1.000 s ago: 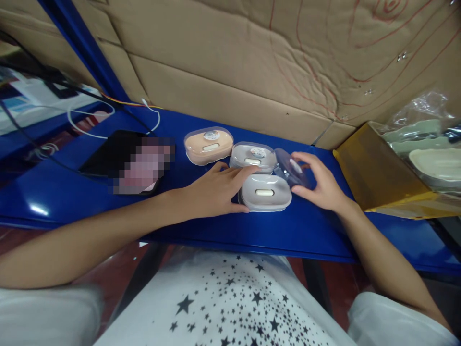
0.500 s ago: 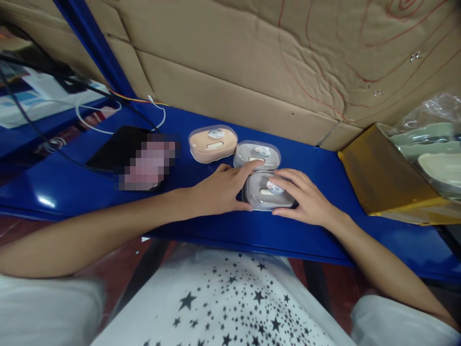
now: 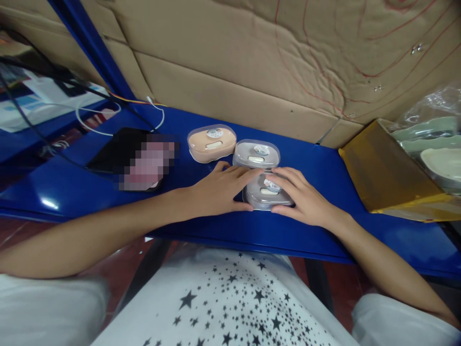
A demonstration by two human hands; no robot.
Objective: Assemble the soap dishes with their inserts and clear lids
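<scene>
A grey oval plastic box with a clear lid, a white tab and a round sticker lies on the shelf in front of me. My left hand holds its left side, thumb at the near corner and fingers along the far edge. From the right, my right hand grips the same box, its fingertips by the sticker and its thumb on the near edge. Just behind sits a second grey box of the same shape, close to my left fingertips. A peach-coloured box stands to its left.
All this rests on a blue metal shelf. On the left is a black item with a pixelated pink area, beside a white cable. A taped carton with pale green dishes stands right. Cardboard covers the back.
My left fingers have shifted slightly along the far edge of the near grey box, uncovering the tab of the box behind. The boxes stay about where they were.
</scene>
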